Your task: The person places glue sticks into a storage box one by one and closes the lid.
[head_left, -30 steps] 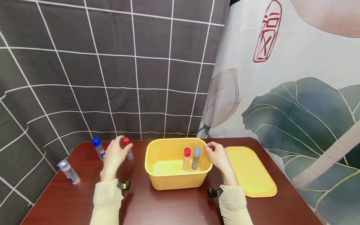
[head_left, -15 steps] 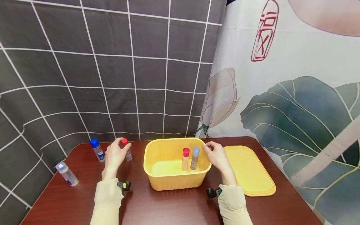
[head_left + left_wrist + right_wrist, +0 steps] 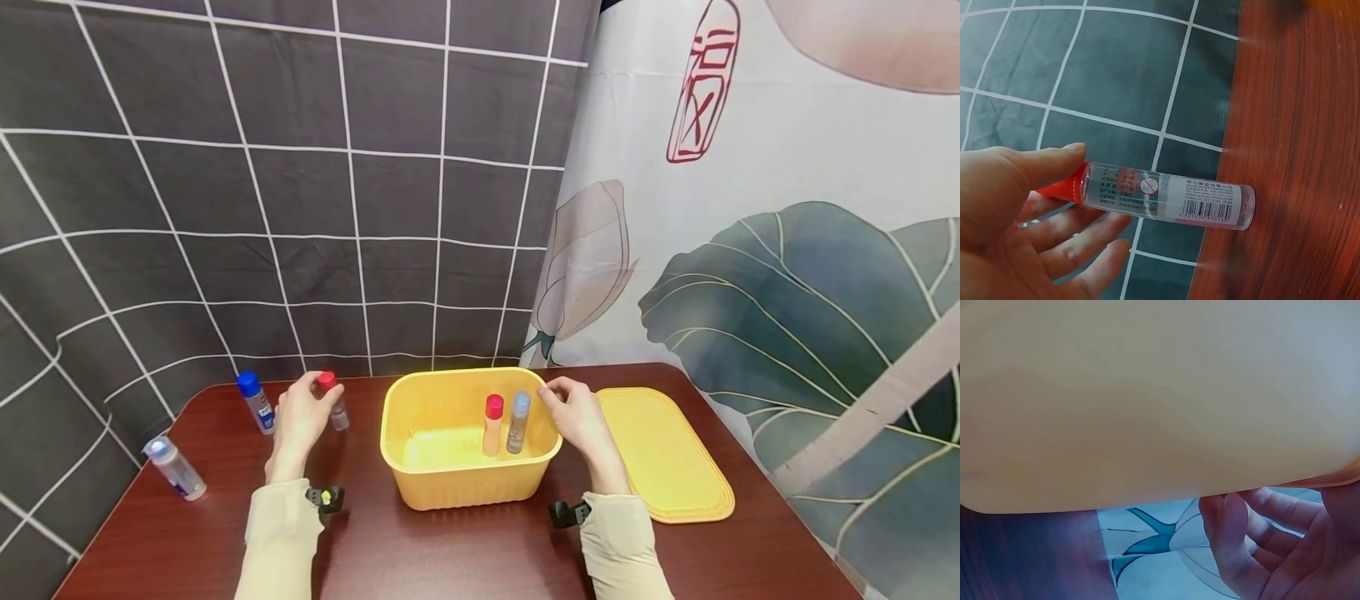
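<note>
Red-capped bottle (image 3: 340,416) near far edge of tabletop (image 3: 442,562): left hand (image 3: 297,423) pinching cap (image 3: 326,380), right hand (image 3: 585,419) pinching tub rim (image 3: 472,469); presumably grasping, lift needed

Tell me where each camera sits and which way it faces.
Head: worn on the head, facing forward and down over the table and yellow box; both sleeves, the left fingers and right fingers show.
Left wrist: worn there, facing the red-capped bottle the left fingers grip, grid cloth behind; that hand alone shows.
Right wrist: worn there, facing the box's wall up close; the right fingers show at its rim.
Shared: head and left wrist see that bottle; head and right wrist, the box.
</note>
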Demonstrator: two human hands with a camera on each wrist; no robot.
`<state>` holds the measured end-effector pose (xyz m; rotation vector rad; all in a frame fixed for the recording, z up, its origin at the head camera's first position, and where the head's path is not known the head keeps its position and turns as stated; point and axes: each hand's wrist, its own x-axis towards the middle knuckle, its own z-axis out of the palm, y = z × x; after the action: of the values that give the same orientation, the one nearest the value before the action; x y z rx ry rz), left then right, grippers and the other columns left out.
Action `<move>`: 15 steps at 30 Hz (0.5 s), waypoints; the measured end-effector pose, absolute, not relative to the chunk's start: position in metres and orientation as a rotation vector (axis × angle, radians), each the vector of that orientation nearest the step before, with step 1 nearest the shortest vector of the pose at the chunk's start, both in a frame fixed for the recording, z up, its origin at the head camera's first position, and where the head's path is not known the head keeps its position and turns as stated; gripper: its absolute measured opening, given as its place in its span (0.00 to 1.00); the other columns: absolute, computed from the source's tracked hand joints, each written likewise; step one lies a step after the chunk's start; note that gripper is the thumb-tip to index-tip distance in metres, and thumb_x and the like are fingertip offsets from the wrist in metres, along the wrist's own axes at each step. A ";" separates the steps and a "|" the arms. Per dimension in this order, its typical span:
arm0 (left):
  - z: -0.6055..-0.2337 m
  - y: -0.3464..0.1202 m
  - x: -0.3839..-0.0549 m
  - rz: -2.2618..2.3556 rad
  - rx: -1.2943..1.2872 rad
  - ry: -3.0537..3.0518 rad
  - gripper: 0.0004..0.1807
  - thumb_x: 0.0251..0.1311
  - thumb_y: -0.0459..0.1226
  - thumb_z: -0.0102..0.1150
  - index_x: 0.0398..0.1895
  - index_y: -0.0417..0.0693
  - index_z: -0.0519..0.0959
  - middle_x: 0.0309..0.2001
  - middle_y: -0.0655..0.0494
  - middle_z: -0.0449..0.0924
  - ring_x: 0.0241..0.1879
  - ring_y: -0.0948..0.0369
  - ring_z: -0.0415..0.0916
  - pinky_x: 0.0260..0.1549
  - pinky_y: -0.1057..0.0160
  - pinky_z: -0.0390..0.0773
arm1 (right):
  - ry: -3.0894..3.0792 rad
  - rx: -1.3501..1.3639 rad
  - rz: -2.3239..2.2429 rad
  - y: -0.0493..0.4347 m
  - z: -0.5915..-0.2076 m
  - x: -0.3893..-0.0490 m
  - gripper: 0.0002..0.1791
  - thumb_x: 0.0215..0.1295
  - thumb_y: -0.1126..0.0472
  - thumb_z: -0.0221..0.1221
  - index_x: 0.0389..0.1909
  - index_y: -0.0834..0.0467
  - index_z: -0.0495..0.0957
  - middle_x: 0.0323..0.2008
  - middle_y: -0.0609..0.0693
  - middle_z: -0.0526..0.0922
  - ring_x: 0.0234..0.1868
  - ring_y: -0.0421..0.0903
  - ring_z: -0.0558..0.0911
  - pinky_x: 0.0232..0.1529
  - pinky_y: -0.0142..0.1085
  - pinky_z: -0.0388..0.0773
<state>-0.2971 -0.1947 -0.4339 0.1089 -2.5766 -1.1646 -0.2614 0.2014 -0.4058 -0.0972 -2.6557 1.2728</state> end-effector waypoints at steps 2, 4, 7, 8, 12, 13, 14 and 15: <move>-0.433 -0.195 -0.296 -1.151 0.109 -2.570 0.22 0.64 0.42 0.62 0.55 0.37 0.75 0.48 0.33 0.80 0.45 0.36 0.77 0.43 0.41 0.76 | -2.655 -0.096 1.270 0.202 -0.406 -0.261 0.13 0.70 0.55 0.58 0.43 0.62 0.81 0.28 0.53 0.76 0.29 0.48 0.76 0.29 0.35 0.76; -0.432 -0.195 -0.295 -1.143 0.109 -2.564 0.22 0.64 0.42 0.63 0.55 0.37 0.75 0.47 0.33 0.80 0.44 0.37 0.78 0.42 0.41 0.76 | -2.655 -0.097 1.271 0.202 -0.406 -0.261 0.13 0.70 0.55 0.58 0.43 0.62 0.81 0.28 0.53 0.76 0.29 0.48 0.76 0.30 0.35 0.76; -0.430 -0.195 -0.294 -1.143 0.106 -2.546 0.22 0.63 0.42 0.63 0.54 0.37 0.75 0.46 0.33 0.80 0.44 0.38 0.78 0.42 0.41 0.76 | -2.657 -0.095 1.274 0.201 -0.406 -0.261 0.13 0.70 0.55 0.58 0.43 0.62 0.81 0.28 0.53 0.76 0.29 0.48 0.76 0.30 0.35 0.76; -0.428 -0.195 -0.293 -1.142 0.104 -2.539 0.22 0.63 0.42 0.63 0.54 0.37 0.75 0.46 0.33 0.81 0.44 0.38 0.78 0.42 0.41 0.76 | -2.657 -0.096 1.276 0.201 -0.406 -0.262 0.13 0.70 0.54 0.58 0.43 0.62 0.81 0.28 0.53 0.76 0.29 0.48 0.76 0.30 0.35 0.76; -0.421 -0.192 -0.290 -1.124 0.081 -2.500 0.21 0.62 0.42 0.64 0.52 0.38 0.77 0.44 0.34 0.81 0.42 0.39 0.78 0.41 0.42 0.76 | -2.655 -0.093 1.276 0.201 -0.405 -0.262 0.13 0.70 0.55 0.58 0.43 0.61 0.81 0.28 0.53 0.76 0.29 0.48 0.76 0.30 0.35 0.76; -0.419 -0.191 -0.289 -1.118 0.077 -2.491 0.20 0.62 0.42 0.64 0.52 0.38 0.77 0.44 0.35 0.82 0.41 0.39 0.79 0.41 0.42 0.76 | -2.655 -0.093 1.274 0.201 -0.405 -0.262 0.13 0.70 0.55 0.58 0.43 0.62 0.81 0.28 0.53 0.76 0.29 0.48 0.76 0.30 0.35 0.76; -0.417 -0.190 -0.288 -1.114 0.072 -2.482 0.20 0.62 0.42 0.65 0.52 0.38 0.77 0.44 0.35 0.82 0.40 0.40 0.79 0.41 0.43 0.76 | -2.653 -0.093 1.273 0.201 -0.405 -0.261 0.13 0.70 0.55 0.58 0.43 0.62 0.81 0.28 0.53 0.76 0.29 0.48 0.76 0.30 0.35 0.76; -0.415 -0.189 -0.287 -1.111 0.067 -2.473 0.20 0.62 0.42 0.65 0.51 0.38 0.77 0.43 0.35 0.82 0.40 0.40 0.79 0.40 0.43 0.76 | -2.653 -0.092 1.273 0.201 -0.405 -0.261 0.13 0.70 0.55 0.58 0.43 0.62 0.81 0.28 0.52 0.76 0.29 0.48 0.76 0.30 0.35 0.76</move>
<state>-0.2865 -0.1888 -0.4147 0.0672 -2.4725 -1.1108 -0.2613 0.2008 -0.4047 -0.0924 -2.6526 1.2727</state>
